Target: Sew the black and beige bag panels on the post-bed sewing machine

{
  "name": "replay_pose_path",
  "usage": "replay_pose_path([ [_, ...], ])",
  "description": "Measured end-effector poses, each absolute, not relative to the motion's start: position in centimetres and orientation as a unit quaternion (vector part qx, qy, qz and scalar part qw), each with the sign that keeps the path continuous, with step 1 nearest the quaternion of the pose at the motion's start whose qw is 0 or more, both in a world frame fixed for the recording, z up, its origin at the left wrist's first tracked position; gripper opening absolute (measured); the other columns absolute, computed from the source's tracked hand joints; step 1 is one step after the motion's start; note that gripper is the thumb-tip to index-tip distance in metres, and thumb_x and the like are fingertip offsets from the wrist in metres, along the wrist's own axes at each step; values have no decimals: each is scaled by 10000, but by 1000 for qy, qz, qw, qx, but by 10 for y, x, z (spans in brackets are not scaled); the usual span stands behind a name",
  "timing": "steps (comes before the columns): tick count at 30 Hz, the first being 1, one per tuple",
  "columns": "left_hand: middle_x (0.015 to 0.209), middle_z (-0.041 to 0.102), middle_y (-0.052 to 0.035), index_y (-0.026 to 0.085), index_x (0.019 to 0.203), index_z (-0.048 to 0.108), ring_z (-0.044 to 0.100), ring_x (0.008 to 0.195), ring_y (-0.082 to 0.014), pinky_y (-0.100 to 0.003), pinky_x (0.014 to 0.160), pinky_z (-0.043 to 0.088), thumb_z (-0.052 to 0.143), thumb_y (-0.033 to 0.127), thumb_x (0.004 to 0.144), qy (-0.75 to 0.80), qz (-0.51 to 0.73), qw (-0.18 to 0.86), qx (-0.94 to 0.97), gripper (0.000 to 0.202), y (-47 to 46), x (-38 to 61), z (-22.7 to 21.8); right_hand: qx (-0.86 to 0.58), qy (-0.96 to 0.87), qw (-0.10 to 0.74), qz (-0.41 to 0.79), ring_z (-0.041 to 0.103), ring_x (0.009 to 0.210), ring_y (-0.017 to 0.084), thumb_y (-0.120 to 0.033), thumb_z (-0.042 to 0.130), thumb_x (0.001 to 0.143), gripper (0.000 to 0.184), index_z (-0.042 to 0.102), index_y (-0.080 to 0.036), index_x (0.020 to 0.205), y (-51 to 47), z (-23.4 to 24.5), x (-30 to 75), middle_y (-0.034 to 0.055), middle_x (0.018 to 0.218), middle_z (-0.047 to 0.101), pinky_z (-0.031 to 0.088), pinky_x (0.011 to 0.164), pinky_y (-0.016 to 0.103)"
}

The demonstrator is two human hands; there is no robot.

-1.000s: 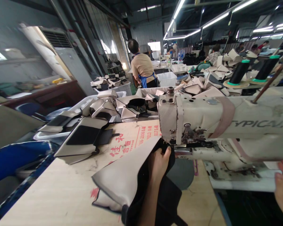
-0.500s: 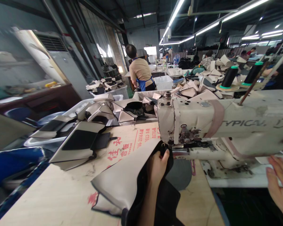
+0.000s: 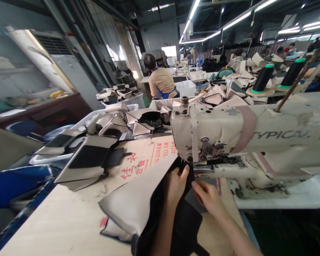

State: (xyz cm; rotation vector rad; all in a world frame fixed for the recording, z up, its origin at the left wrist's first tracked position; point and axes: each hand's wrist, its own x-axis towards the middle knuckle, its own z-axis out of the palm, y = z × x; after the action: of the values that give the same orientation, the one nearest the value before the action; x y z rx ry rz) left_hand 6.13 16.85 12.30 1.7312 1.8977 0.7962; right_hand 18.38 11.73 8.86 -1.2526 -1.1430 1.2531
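Left hand (image 3: 175, 185) clamps a smooth, curved beige-and-black piece (image 3: 132, 201); right hand (image 3: 209, 196) curls at its right, grip unclear.

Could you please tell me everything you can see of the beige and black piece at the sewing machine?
The beige and black piece has smooth, dark-edged, leather-like beige panels, with soft-looking black material along its right side. Folded loosely, it lies slanted across the wooden table, its upper end at the sewing machine's head. The left hand grips its black part near there; the right hand is close by, but whether it touches is unclear.
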Motion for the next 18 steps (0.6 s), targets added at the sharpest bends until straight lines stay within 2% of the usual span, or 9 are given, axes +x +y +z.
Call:
replay_pose_path([
  [3, 496, 462, 15, 140, 563, 520, 431, 486, -104, -208, 464, 224, 366, 559, 780, 685, 284, 232, 629, 496, 171, 61, 121, -527, -406, 533, 523, 269, 413, 63, -469, 492, 775, 410, 390, -174, 509, 129, 83, 158, -62, 442, 305, 198, 381, 201],
  [6, 498, 476, 15, 133, 583, 551, 427, 479, -99, -206, 456, 216, 373, 553, 778, 692, 277, 238, 622, 495, 178, 61, 119, -551, -370, 561, 495, 244, 419, 64, -466, 489, 769, 402, 378, -179, 510, 134, 82, 155, -66, 442, 289, 183, 380, 204],
  [12, 641, 617, -39, 113, 685, 629, 497, 567, -118, -201, 497, 263, 415, 445, 789, 680, 283, 258, 626, 408, 192, 61, 121, -590, -358, 568, 448, 282, 400, 79, -536, 479, 737, 442, 440, -180, 477, 147, 81, 150, -47, 403, 359, 210, 377, 215],
  [18, 711, 661, -77, 110, 724, 655, 537, 621, -137, -201, 519, 285, 453, 397, 776, 687, 283, 258, 618, 355, 194, 63, 125, -612, -359, 567, 417, 349, 411, 96, -567, 457, 739, 460, 487, -185, 483, 147, 80, 148, -15, 419, 455, 260, 394, 214],
])
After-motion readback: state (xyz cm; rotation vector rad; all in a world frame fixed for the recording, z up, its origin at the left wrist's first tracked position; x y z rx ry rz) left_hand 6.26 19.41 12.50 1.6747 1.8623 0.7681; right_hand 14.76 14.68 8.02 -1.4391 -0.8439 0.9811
